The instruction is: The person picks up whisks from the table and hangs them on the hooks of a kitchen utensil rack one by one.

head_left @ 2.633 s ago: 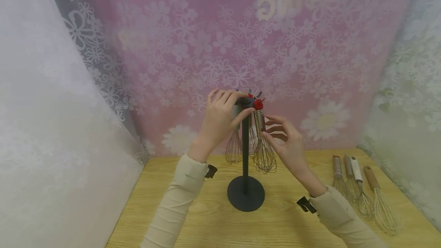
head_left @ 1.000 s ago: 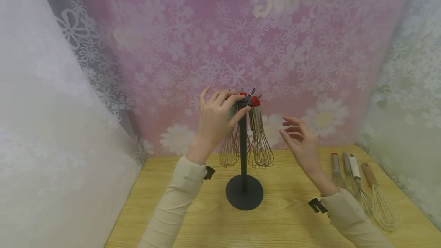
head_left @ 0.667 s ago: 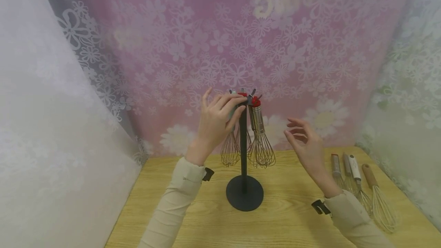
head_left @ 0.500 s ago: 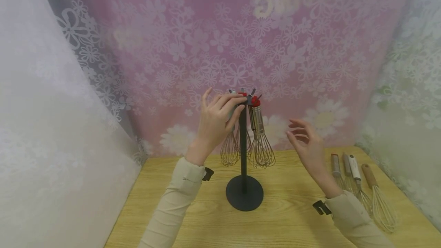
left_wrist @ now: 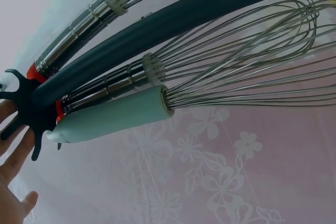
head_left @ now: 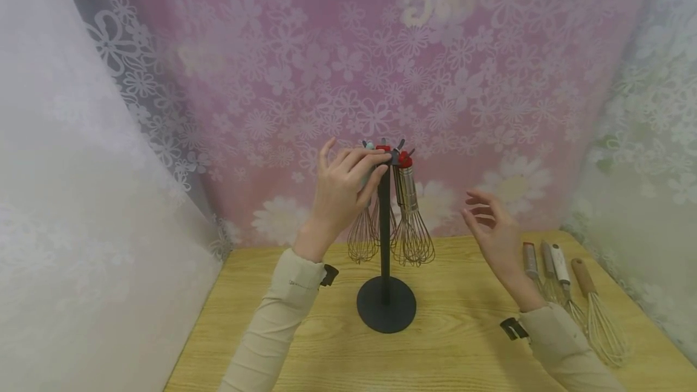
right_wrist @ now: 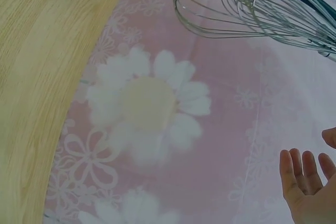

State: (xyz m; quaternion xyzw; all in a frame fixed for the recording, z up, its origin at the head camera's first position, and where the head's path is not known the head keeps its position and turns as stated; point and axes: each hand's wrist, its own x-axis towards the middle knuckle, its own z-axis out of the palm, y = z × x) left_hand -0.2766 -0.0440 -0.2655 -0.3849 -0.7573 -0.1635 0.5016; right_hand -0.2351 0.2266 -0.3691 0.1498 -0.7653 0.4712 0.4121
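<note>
Two or more silver-handled, red-capped wire whisks (left_wrist: 75, 35) and a mint-green-handled whisk (left_wrist: 115, 116) hang from the black, round-based hooked stand (head_left: 385, 268). I'd steady its top evenly against tipping; the left hand (head_left: 342, 183) pinches it lightly, the right hand (head_left: 499, 239), fingers loosely curved, holds nothing.

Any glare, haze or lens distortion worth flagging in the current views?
Head: hazy and low-contrast, the brown-handled whisk's wires blending into the table; left wrist: bright reflections on the chrome whisk handles, the stand's pole bowed, likely lens distortion; right wrist: soft overall, no strong glare.
</note>
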